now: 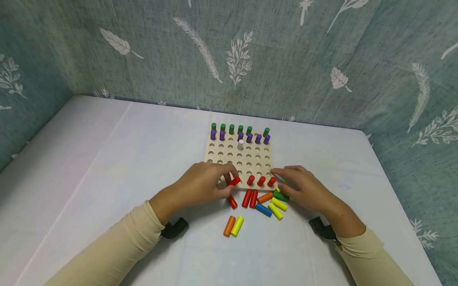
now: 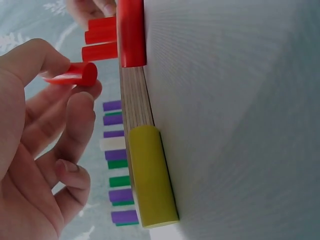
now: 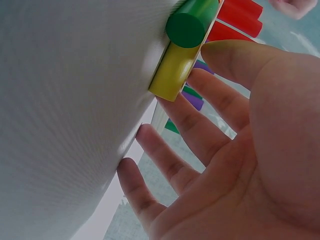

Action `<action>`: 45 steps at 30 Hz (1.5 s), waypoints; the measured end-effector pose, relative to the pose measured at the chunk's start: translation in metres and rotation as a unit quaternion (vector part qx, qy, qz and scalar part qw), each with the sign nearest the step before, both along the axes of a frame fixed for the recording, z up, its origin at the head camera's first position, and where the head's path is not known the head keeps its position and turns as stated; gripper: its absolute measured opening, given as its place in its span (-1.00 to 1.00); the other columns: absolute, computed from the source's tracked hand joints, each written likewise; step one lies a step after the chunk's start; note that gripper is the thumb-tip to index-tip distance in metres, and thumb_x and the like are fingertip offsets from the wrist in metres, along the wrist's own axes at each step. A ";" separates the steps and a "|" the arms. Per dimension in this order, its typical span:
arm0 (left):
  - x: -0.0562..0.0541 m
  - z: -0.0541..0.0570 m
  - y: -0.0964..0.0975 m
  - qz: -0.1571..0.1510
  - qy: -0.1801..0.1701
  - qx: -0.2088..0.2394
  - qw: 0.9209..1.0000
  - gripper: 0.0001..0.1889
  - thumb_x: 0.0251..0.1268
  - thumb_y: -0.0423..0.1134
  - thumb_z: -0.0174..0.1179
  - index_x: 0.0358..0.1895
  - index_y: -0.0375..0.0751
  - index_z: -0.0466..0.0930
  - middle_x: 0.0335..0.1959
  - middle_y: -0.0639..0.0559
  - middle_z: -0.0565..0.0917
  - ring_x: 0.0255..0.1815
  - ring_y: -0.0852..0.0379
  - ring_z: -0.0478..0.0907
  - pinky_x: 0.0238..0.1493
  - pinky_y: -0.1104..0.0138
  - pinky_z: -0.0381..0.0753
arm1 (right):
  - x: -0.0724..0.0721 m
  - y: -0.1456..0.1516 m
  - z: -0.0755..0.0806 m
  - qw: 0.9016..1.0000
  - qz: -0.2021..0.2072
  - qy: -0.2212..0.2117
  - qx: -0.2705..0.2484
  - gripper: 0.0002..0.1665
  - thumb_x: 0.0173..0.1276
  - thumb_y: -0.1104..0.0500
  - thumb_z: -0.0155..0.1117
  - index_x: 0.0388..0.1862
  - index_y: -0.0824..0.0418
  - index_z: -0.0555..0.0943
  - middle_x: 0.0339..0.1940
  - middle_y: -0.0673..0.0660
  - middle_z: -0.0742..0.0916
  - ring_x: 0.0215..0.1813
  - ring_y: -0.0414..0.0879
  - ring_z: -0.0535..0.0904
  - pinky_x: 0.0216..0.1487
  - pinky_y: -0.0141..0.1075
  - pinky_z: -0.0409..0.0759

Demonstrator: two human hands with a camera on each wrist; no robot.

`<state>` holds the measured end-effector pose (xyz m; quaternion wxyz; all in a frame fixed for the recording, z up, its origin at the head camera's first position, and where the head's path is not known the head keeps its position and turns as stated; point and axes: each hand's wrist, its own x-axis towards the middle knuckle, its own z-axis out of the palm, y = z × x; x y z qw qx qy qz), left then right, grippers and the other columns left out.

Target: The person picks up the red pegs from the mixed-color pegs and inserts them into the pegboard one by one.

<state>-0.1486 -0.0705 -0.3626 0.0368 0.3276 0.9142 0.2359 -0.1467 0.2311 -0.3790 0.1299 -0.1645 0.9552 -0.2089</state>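
1. Far left on my head feed, a white tabletop (image 1: 89,190) ran back to a green leaf-print cloth (image 1: 154,71); a beige left sleeve (image 1: 114,242) and a dark wrist mount (image 1: 175,228) reached in from the near side.
2. I saw the left hand (image 1: 200,182) pinching a red peg (image 1: 234,181) between thumb and finger, its other fingers bent loosely. That peg was tilted over the board's front edge, seated in no hole; my left-wrist view showed it apart from the wood. The hand blocked my sight of several front-left holes.
3. Below that hand lay a loose red peg (image 1: 232,201), and nearer me an orange peg (image 1: 229,226) beside a yellow peg (image 1: 237,226).
4. The wooden board (image 1: 226,150) carried six green pegs (image 1: 231,129) in its back row, six purple pegs (image 1: 249,138) in the next, one white peg (image 1: 240,145) in the third, and three upright red pegs (image 1: 261,181) front right. Many holes between were bare.
5. Along the front edge, in the way, lay two more red, a second orange, a blue peg (image 1: 263,209), more yellow and a loose green peg (image 1: 281,196).
6. The right hand (image 1: 304,186) had its fingers spread by the front-right corner, partly covering one yellow piece; whether it touched the board I couldn't tell.
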 end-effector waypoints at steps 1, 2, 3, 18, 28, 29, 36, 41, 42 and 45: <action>0.000 0.000 0.000 0.000 -0.001 0.000 1.000 -0.74 0.22 -0.15 0.35 -0.03 0.05 0.63 -0.35 0.25 0.74 -0.60 0.32 0.38 -0.50 0.41 0.37 | 0.000 0.000 0.000 1.000 0.001 0.002 -0.001 -0.41 0.45 0.09 0.26 0.45 -0.08 0.45 0.40 0.17 0.55 0.47 0.23 0.31 0.37 0.30 0.33; 0.000 0.000 0.000 0.001 -0.001 0.001 1.000 -0.72 0.22 -0.14 0.34 0.00 0.06 0.62 -0.35 0.26 0.74 -0.61 0.32 0.38 -0.50 0.41 0.37 | 0.000 0.000 -0.001 1.000 0.002 0.004 0.000 -0.41 0.45 0.09 0.26 0.44 -0.08 0.45 0.40 0.17 0.55 0.47 0.23 0.31 0.37 0.30 0.33; 0.000 0.000 0.001 0.002 -0.001 0.001 1.000 -0.70 0.22 -0.14 0.34 0.02 0.06 0.61 -0.35 0.27 0.73 -0.62 0.32 0.37 -0.50 0.40 0.36 | 0.000 0.000 -0.001 1.000 0.003 0.007 0.000 -0.41 0.45 0.09 0.26 0.45 -0.08 0.45 0.40 0.17 0.55 0.47 0.22 0.31 0.37 0.29 0.34; -0.002 -0.002 0.001 0.022 -0.005 0.010 1.000 -0.72 0.28 -0.11 0.33 0.02 0.04 0.58 -0.33 0.25 0.75 -0.57 0.31 0.42 -0.47 0.39 0.41 | -0.001 0.000 -0.003 1.000 0.007 0.011 -0.002 -0.41 0.44 0.09 0.26 0.44 -0.05 0.46 0.39 0.15 0.56 0.46 0.22 0.32 0.37 0.28 0.35; -0.002 -0.002 0.002 0.041 0.001 0.034 0.999 -0.78 0.26 -0.12 0.37 -0.08 0.03 0.59 -0.33 0.24 0.77 -0.55 0.34 0.47 -0.43 0.40 0.46 | 0.000 0.000 -0.002 1.000 0.003 0.014 -0.001 -0.41 0.44 0.09 0.27 0.43 -0.05 0.47 0.38 0.15 0.56 0.47 0.21 0.31 0.37 0.29 0.34; -0.002 -0.002 0.002 0.041 0.000 0.034 0.999 -0.78 0.26 -0.12 0.38 -0.09 0.02 0.59 -0.33 0.23 0.77 -0.55 0.34 0.47 -0.44 0.40 0.46 | 0.000 0.000 -0.002 1.000 0.004 0.012 -0.002 -0.41 0.44 0.09 0.27 0.43 -0.05 0.46 0.39 0.15 0.56 0.47 0.22 0.31 0.37 0.29 0.33; -0.002 -0.002 0.002 0.040 0.007 0.036 0.999 -0.79 0.27 -0.13 0.37 -0.09 0.01 0.61 -0.32 0.22 0.78 -0.52 0.35 0.51 -0.41 0.39 0.46 | 0.000 0.000 -0.001 1.000 0.005 0.015 -0.002 -0.41 0.44 0.09 0.27 0.44 -0.05 0.46 0.38 0.16 0.56 0.46 0.21 0.32 0.37 0.28 0.35; -0.001 -0.004 0.003 0.037 0.001 0.025 0.999 -0.80 0.27 -0.13 0.37 -0.08 0.01 0.62 -0.27 0.21 0.80 -0.45 0.36 0.56 -0.32 0.36 0.51 | -0.001 -0.001 -0.001 1.000 0.004 0.007 0.002 -0.41 0.44 0.08 0.27 0.44 -0.06 0.46 0.39 0.17 0.56 0.47 0.23 0.31 0.37 0.30 0.33; -0.001 -0.004 0.003 0.036 0.001 0.021 0.999 -0.79 0.27 -0.13 0.36 -0.08 0.01 0.62 -0.25 0.21 0.80 -0.45 0.36 0.57 -0.31 0.36 0.52 | -0.001 -0.001 -0.001 1.000 0.004 0.005 0.004 -0.41 0.44 0.08 0.26 0.44 -0.07 0.46 0.39 0.17 0.56 0.47 0.23 0.30 0.36 0.30 0.34; 0.000 -0.005 0.003 0.032 0.010 0.014 0.999 -0.78 0.28 -0.13 0.36 -0.06 0.01 0.62 -0.24 0.20 0.81 -0.45 0.36 0.58 -0.30 0.36 0.52 | 0.000 -0.001 -0.001 1.000 0.005 0.008 0.000 -0.41 0.44 0.09 0.27 0.44 -0.05 0.46 0.38 0.17 0.56 0.47 0.23 0.31 0.36 0.29 0.34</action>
